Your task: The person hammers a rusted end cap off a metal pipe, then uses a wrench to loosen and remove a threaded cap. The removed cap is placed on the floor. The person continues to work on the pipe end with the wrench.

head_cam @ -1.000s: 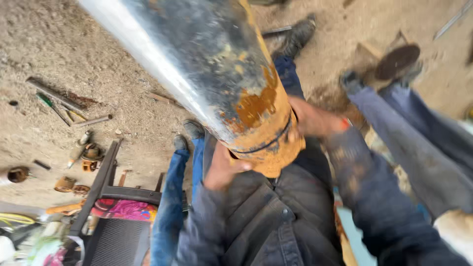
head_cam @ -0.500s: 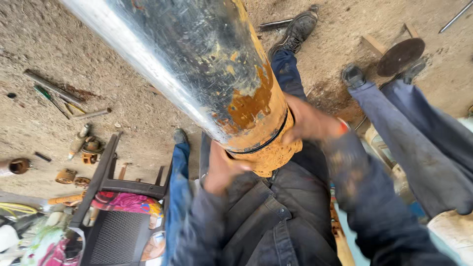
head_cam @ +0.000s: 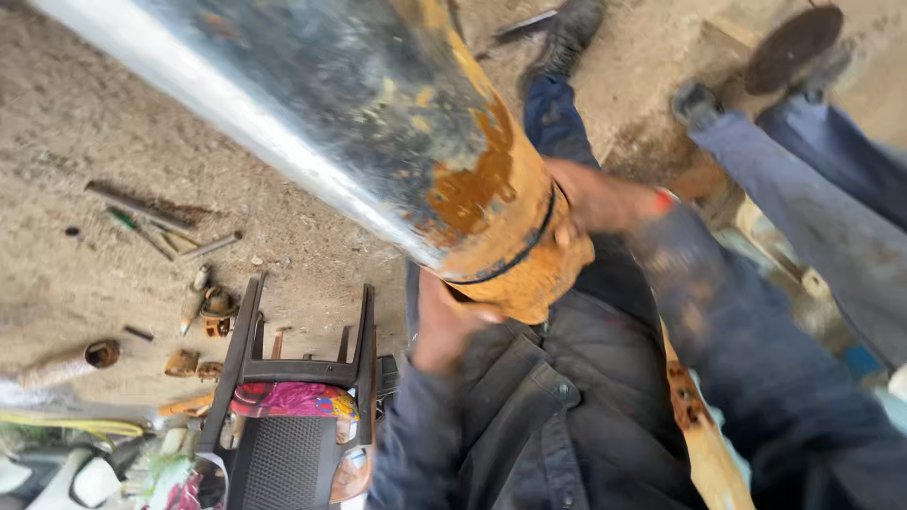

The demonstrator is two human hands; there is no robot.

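Note:
A big metal pipe [head_cam: 312, 123], shiny grey along its length, slants down from the upper left to a rusty orange end [head_cam: 510, 255] ringed by a dark band, close to my chest. My left hand [head_cam: 442, 326] grips that end from below, its dark blue sleeve running up from the bottom. On the right side of the rusty rim sits my right hand [head_cam: 605, 200], blurred by motion. My own leg in blue trousers and a dark boot [head_cam: 567, 38] shows beyond the pipe.
Another person's legs in grey-blue trousers [head_cam: 812, 208] stand close at the right, near a round rusty disc [head_cam: 794, 42]. A black chair with a colourful cushion [head_cam: 283, 397] lies at the lower left. Loose tools [head_cam: 151, 222] and small rusty parts [head_cam: 213, 307] are scattered on the dirt floor.
The pipe fills more of the view and its rusty end has shifted slightly right. Both hands stay on that end; the right hand has slid a little along the rim.

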